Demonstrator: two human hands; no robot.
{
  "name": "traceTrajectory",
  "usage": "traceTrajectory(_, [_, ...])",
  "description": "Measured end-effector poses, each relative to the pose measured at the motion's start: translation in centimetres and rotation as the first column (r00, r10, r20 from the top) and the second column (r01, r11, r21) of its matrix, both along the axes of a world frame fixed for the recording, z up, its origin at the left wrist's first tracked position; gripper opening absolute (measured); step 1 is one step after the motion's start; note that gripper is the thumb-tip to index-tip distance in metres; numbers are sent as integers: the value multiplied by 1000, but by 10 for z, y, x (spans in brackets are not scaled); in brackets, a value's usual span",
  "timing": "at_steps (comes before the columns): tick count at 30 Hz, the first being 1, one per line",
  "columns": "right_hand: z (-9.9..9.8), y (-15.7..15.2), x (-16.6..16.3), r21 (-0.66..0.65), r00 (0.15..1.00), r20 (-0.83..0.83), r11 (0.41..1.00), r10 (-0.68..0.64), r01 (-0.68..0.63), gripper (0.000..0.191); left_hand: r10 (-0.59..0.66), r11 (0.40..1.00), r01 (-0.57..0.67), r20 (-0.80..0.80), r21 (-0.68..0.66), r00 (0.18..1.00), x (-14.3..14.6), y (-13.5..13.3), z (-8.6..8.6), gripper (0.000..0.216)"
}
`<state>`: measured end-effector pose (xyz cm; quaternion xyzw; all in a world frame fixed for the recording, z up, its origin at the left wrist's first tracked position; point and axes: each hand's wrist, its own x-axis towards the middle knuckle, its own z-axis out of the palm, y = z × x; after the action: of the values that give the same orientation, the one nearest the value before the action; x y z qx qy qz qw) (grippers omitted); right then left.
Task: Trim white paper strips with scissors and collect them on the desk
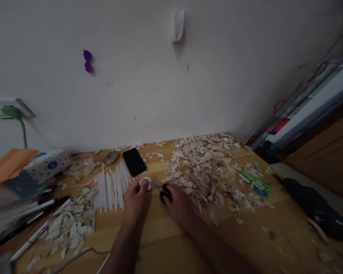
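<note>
Looks like trimming: left hand pinches white piece, right hand grips scissors; next cut needs steady hold.

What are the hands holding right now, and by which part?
The right hand holds scissors by the black handles. The left hand pinches a small whitish piece by its near side, between thumb and fingers.

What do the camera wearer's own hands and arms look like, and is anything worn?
The left hand and right hand are ungloved. The left forearm and right forearm look sleeveless as far as they show, no watch or bracelet visible. Too dim to rule out rings.
</note>
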<state>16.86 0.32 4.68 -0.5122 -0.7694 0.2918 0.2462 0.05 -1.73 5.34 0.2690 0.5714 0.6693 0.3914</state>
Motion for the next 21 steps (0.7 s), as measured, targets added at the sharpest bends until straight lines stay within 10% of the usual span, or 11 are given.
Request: traceTrajectory(21, [-2,0,2,50,1000,5,999,-1,0,28,-187,978,159,-241,-132,952,-11,-3,21,39])
